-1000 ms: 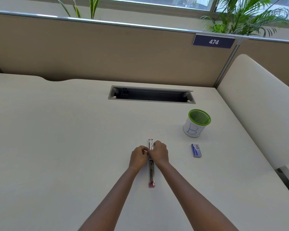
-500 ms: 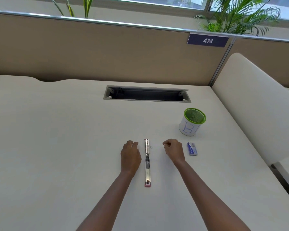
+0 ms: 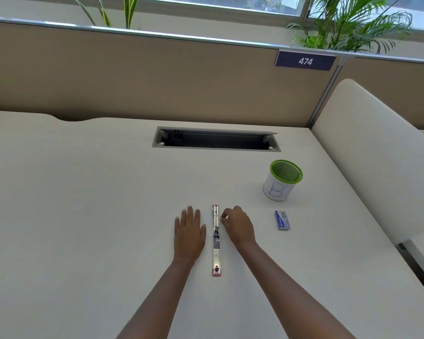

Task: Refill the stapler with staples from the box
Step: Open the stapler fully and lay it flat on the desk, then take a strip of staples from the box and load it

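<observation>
Desk [image 3: 83,216]: stapler [image 3: 216,241] unfolded flat.

Silver metal stapler [image 3: 216,238], opened flat, pink at both ends. Small blue staple box [image 3: 282,220], white print. White mesh cup [image 3: 281,181], lime-green rim and lining, blue handwritten "B". Cream desk [image 3: 83,204]. Navy plaque [image 3: 305,61], white "474".

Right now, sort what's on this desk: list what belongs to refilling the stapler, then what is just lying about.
For the job:
stapler, opened out flat
staple box
left hand
right hand, pinching something small beside the stapler

Lying about:
green-rimmed cup
cable slot
474 sign
</observation>
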### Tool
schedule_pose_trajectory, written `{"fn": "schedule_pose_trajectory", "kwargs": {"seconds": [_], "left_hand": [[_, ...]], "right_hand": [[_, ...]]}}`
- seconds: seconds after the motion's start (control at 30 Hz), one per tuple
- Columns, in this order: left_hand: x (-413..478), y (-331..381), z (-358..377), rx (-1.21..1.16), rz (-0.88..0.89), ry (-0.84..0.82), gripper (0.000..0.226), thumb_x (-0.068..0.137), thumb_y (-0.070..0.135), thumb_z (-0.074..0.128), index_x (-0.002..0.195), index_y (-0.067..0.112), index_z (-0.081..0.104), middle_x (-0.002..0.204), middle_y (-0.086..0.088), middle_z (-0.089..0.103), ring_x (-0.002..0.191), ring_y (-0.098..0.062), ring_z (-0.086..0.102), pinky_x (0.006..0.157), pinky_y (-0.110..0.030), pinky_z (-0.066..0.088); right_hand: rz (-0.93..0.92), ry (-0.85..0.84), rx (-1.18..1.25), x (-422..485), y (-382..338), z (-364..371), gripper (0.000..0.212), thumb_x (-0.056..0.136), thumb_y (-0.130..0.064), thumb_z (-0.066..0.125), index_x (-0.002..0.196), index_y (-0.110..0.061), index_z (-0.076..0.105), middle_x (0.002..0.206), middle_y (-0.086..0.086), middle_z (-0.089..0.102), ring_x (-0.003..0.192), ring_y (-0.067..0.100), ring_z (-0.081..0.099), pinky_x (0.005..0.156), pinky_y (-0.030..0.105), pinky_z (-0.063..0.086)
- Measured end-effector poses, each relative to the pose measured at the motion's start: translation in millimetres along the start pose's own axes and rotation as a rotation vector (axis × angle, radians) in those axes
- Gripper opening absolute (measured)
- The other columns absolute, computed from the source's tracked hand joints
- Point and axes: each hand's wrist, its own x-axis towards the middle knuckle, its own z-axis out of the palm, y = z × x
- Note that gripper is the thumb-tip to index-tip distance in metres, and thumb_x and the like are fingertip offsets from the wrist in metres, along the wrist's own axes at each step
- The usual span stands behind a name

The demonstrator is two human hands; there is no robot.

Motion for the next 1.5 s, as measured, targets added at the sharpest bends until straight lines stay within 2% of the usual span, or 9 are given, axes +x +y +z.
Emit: {"fn": "schedule_pose_trajectory", "kwargs": {"seconds": [0.23,0.57,1.0,1.07,1.13,1.23,1.3,1.37,1.5], "left_hand": [[3,-1,0,0.001,0.011,0.001,0.053,0.1,0.03,0.02,0.15,0.015,0.009,0.16,-0.01,0.001,0.148,-0.022,0.005,0.12,-0.039,0.005],[7,-8,-2,-0.054,0.014,0.03,0.054,0.1,0.031,0.025,0.15,0.014,0.011,0.16,-0.012,0.003,0.148,-0.025,0.006,0.12,-0.041,0.004],[8,-10,-1,0.039,-0.005,0.0,0.055,0.1,0.034,0.021,0.15,0.017,0.006,0.16,-0.01,-0.001,0.148,-0.023,0.004,0.12,-0.04,0.003],[5,-7,-7,0.026,0.004,0.043,0.057,0.098,0.032,0.037,0.148,0.012,0.021,0.157,-0.017,0.015,0.146,-0.029,0.019,0.119,-0.044,0.015],[2,-4,-13,0.039,0.052,0.13,0.058,0.074,0.024,0.076,0.125,0.002,0.058,0.132,-0.026,0.054,0.12,-0.037,0.057,0.096,-0.054,0.046],[-1,-3,-15,0.04,0.065,0.164,0.055,0.05,0.017,0.091,0.1,0.0,0.074,0.106,-0.023,0.071,0.092,-0.037,0.071,0.069,-0.055,0.056],[2,-5,-11,0.022,0.082,0.169,0.053,0.057,0.015,0.087,0.105,-0.001,0.071,0.112,-0.026,0.068,0.097,-0.04,0.068,0.075,-0.058,0.053],[3,-5,-7,-0.065,0.061,0.161,0.051,0.079,0.015,0.071,0.125,0.0,0.058,0.133,-0.027,0.053,0.12,-0.044,0.053,0.098,-0.061,0.04],[8,-7,-1,-0.065,0.013,0.082,0.053,0.099,0.028,0.031,0.149,0.012,0.019,0.158,-0.014,0.011,0.147,-0.028,0.011,0.119,-0.044,0.008]], "right_hand": [[-0.082,0.031,-0.11,2,5,-4,0.022,0.093,-0.01,0.039,0.102,0.0,0.057,0.112,0.016,0.055,0.099,0.033,0.056,0.077,0.038,0.047],[0.109,0.529,0.145,54,51,-114,0.021,0.09,-0.008,0.048,0.094,0.009,0.059,0.101,0.028,0.06,0.091,0.039,0.057,0.07,0.038,0.042],[0.209,0.543,0.172,76,70,-144,0.023,0.089,-0.002,0.048,0.103,0.007,0.064,0.106,0.028,0.065,0.1,0.041,0.059,0.082,0.041,0.048],[0.208,0.566,0.208,71,72,-140,0.021,0.089,-0.003,0.05,0.102,0.007,0.063,0.105,0.028,0.065,0.099,0.039,0.059,0.08,0.041,0.049],[0.209,0.594,0.256,63,72,-133,0.018,0.089,-0.005,0.051,0.1,0.005,0.062,0.102,0.026,0.065,0.095,0.038,0.06,0.079,0.04,0.048],[0.219,0.618,0.309,44,74,-110,0.015,0.088,-0.005,0.051,0.095,0.003,0.061,0.098,0.025,0.063,0.09,0.037,0.059,0.075,0.038,0.046],[0.246,0.585,0.323,29,79,-90,0.013,0.087,-0.004,0.052,0.094,0.002,0.061,0.098,0.025,0.06,0.09,0.038,0.058,0.074,0.037,0.045],[0.286,0.52,0.295,16,86,-72,0.015,0.086,-0.005,0.054,0.098,0.002,0.061,0.102,0.025,0.057,0.096,0.04,0.056,0.077,0.039,0.046],[0.398,0.339,0.094,-5,96,-47,0.035,0.084,-0.014,0.06,0.116,-0.001,0.054,0.114,0.026,0.051,0.108,0.041,0.048,0.083,0.046,0.046]]}}
